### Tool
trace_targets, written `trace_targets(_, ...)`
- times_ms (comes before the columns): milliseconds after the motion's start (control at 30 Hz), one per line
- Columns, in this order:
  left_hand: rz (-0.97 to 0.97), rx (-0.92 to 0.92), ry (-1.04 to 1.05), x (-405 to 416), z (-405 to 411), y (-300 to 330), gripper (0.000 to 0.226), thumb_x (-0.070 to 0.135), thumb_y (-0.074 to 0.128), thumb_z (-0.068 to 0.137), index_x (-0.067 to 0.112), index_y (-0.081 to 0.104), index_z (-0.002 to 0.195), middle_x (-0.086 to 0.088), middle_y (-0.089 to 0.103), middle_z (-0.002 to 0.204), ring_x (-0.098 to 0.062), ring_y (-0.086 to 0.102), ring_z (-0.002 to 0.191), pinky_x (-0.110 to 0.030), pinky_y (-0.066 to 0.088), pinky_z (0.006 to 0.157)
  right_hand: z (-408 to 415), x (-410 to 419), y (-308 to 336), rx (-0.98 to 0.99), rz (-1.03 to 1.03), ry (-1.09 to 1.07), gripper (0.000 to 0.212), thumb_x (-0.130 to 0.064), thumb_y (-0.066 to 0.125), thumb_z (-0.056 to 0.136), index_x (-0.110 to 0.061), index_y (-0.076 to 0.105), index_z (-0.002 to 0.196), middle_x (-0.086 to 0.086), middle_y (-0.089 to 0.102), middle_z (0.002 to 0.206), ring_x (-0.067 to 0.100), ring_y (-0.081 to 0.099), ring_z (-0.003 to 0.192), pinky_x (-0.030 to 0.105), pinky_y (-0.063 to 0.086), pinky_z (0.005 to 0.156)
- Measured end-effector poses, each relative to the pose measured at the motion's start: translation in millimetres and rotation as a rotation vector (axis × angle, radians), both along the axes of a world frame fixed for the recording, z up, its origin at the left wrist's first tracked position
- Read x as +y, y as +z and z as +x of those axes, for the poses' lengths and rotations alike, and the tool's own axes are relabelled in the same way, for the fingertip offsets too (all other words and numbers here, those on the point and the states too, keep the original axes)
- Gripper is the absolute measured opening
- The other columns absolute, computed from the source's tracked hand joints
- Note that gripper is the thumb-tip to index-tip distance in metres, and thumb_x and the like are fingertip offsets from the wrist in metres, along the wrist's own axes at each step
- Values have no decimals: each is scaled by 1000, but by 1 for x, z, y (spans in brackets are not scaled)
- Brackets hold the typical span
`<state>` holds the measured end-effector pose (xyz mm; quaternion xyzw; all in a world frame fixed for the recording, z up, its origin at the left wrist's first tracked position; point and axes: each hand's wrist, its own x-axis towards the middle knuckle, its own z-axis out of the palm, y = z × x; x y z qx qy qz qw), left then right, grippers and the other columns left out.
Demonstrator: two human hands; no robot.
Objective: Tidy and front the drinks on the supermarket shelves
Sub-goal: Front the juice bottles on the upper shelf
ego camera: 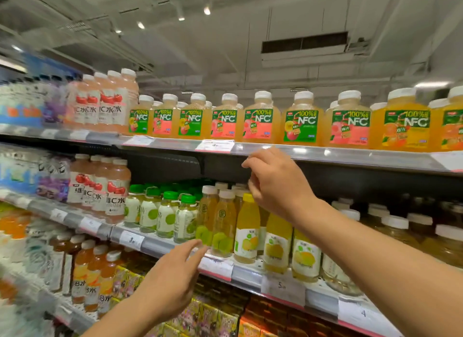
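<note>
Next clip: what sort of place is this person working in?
Almost certainly a supermarket drinks aisle: stacked metal shelves with white paper price tags clipped along their edges, rows of identical white-capped NFC juice bottles, and a ceiling air vent with spotlights overhead.
</note>
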<state>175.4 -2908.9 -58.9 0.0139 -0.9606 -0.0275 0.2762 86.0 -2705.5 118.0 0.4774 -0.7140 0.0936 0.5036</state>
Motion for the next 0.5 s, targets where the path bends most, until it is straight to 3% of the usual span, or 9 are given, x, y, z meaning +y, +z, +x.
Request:
trace_targets(100,-21,28,-8,-12,4,15,57,33,32,100,30,13,154,8,9,161,-14,14,146,-30,22,117,0,-17,6,-6,35,-192,51,-13,63,81,-6,57,130,15,55,136,33,46,127,46,38,103)
trace_targets(200,-31,113,-45,-27,0,33,58,30,38,99,29,17,153,8,12,160,-13,15,145,-28,20,118,-2,-37,5,-35,37,-347,58,-27,58,85,-15,47,140,8,44,147,28,35,134,42,27,107)
trace_targets(500,-118,450,-75,-101,-35,125,73,26,59,86,11,27,150,-11,25,155,-29,25,142,-42,27,115,-1,-73,-6,-12,-171,-598,46,-22,69,72,-13,63,117,7,64,117,30,55,110,45,38,94)
